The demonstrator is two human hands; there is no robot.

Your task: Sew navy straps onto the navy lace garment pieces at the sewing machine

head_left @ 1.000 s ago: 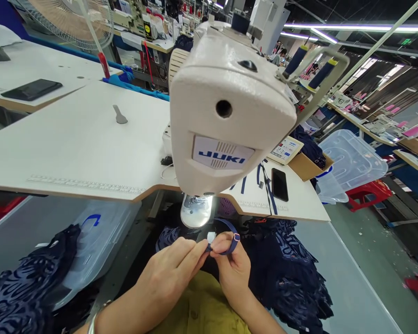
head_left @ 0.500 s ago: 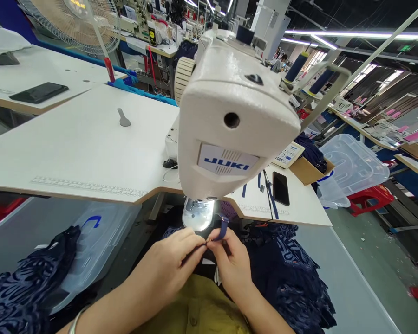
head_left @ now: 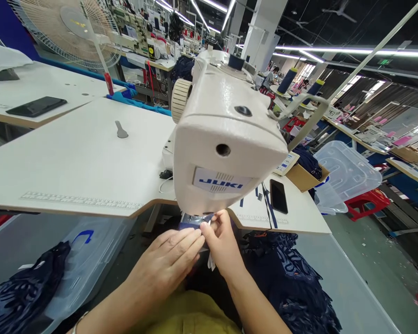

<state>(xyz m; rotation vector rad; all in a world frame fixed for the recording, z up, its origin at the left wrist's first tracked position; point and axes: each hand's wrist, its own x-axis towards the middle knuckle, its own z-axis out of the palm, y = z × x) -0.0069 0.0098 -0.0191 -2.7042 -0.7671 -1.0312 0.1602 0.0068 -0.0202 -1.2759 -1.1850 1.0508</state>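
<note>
In the head view, the white JUKI sewing machine (head_left: pixel 226 134) stands right in front of me. Navy fabric (head_left: pixel 188 226) lies under its head, over the lit sewing area. My left hand (head_left: pixel 172 255) is closed on the near edge of this fabric, fingers pressed together. My right hand (head_left: pixel 224 243) pinches the fabric close beside the left fingertips, just below the machine head. A white tag (head_left: pixel 211 260) hangs below the right fingers. The needle and the pinched edge are hidden by the hands and the head.
The white tabletop (head_left: pixel 73 157) carries a small grey metal piece (head_left: pixel 120 130). On the right lie a phone (head_left: pixel 278 196) and navy strips (head_left: pixel 271 208). Patterned navy garments (head_left: pixel 289 283) hang at my right; others (head_left: pixel 31 283) lie by a clear bin (head_left: pixel 90 260).
Both hands have moved up and forward to the machine's sewing area, with navy fabric now under the head. The looped strap above my right fingers no longer shows. The view has tilted slightly up.
</note>
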